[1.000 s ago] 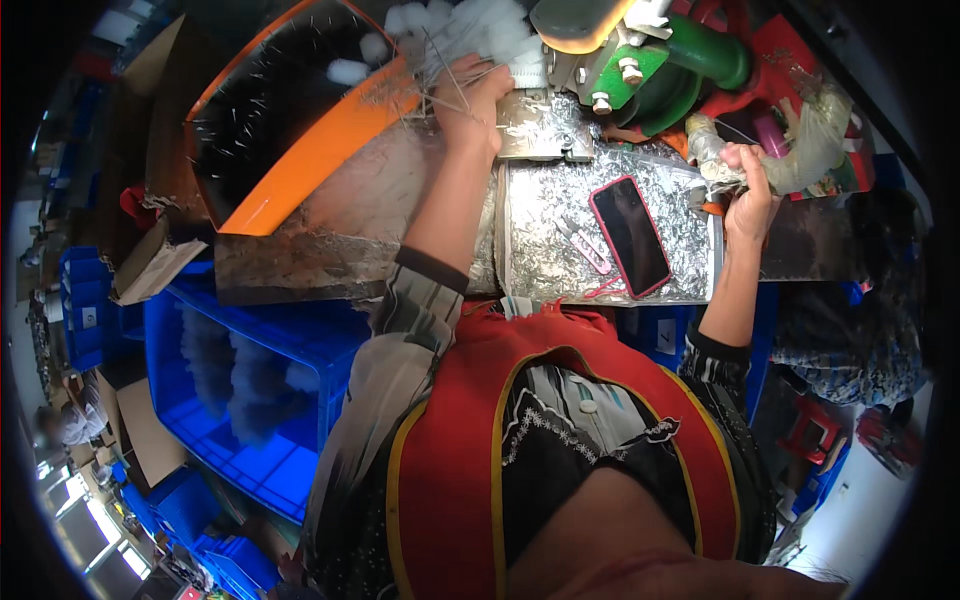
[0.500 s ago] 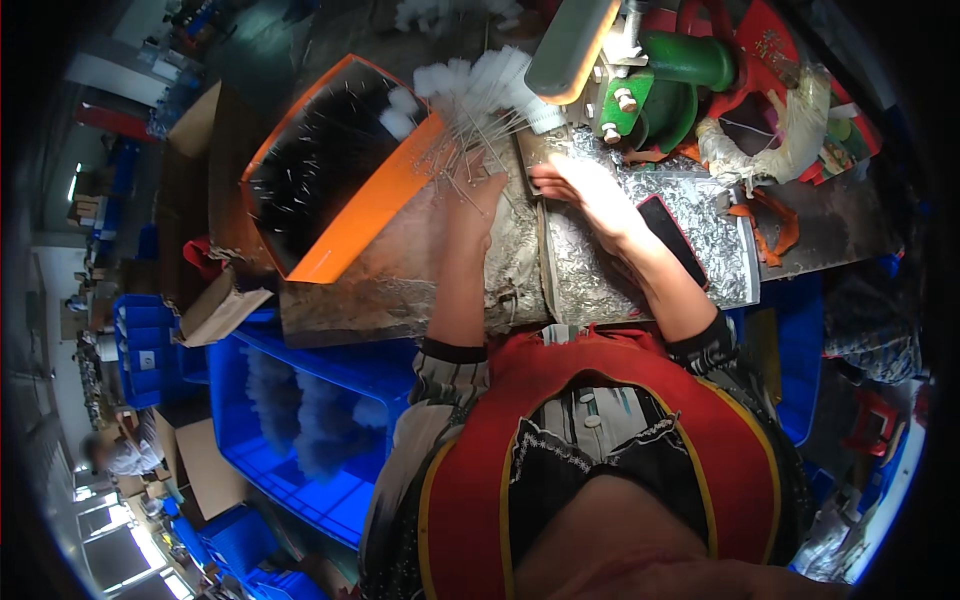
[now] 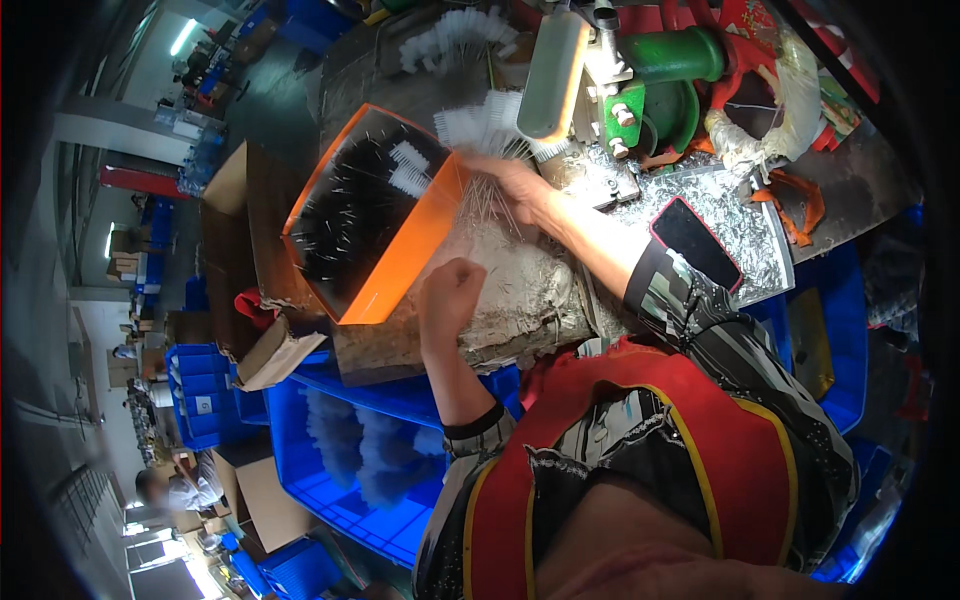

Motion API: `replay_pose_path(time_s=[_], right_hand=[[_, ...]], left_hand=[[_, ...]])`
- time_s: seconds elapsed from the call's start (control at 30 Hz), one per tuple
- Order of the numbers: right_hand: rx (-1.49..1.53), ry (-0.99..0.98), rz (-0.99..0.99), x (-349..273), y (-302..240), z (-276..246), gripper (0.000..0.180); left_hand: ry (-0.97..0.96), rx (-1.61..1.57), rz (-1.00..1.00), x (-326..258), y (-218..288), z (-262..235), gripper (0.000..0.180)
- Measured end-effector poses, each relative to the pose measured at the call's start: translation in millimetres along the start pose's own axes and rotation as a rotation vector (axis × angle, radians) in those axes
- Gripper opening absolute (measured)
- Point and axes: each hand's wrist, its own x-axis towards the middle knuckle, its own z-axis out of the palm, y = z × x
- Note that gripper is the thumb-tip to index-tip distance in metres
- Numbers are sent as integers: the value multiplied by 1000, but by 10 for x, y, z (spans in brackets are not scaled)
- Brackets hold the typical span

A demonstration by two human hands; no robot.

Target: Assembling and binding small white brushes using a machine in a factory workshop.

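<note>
The right hand (image 3: 508, 178) is stretched forward to the bunch of white brushes (image 3: 478, 120), just beside the upper edge of the orange box (image 3: 412, 258). Its fingers are blurred, so I cannot tell if they are wide or closed on something. Below this hand, many thin wires (image 3: 487, 205) spread out over the bench (image 3: 525, 290). The left hand (image 3: 452, 298) is narrow, with the fingers curled in like a fist, near the lower part of the orange box; whether it holds something inside, I cannot tell. The orange box stands tilted on the bench, dark inside, with one white brush (image 3: 408, 170) in it. More to the right, the lamp (image 3: 553, 80) hangs beside the green machine (image 3: 672, 55). Below the machine, the phone (image 3: 697, 243) with a red edge lies on the silver sheet (image 3: 765, 228), and next to this sheet is the orange strap (image 3: 803, 205). Below the bench, to the left, the blue bin (image 3: 400, 535) contains pale fluffy brushes (image 3: 378, 450)
</note>
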Motion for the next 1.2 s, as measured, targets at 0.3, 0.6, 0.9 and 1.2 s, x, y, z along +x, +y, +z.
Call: replay_pose_path(time_s=[0.3, 0.6, 0.9, 1.2], right_hand=[[-504, 118, -146, -337, -12, 45, 27], [-1348, 44, -473, -802, 40, 4, 34], [-1444, -268, -915, -1459, -19, -187, 35], [-1490, -220, -1013, -2095, -482, -649, 23]], left_hand=[[237, -78, 143, 273, 385, 63, 40], [422, -210, 394, -26, 227, 831, 30], [610, -451, 585, -738, 604, 1446, 22], [137, -163, 1005, -399, 636, 1458, 27]])
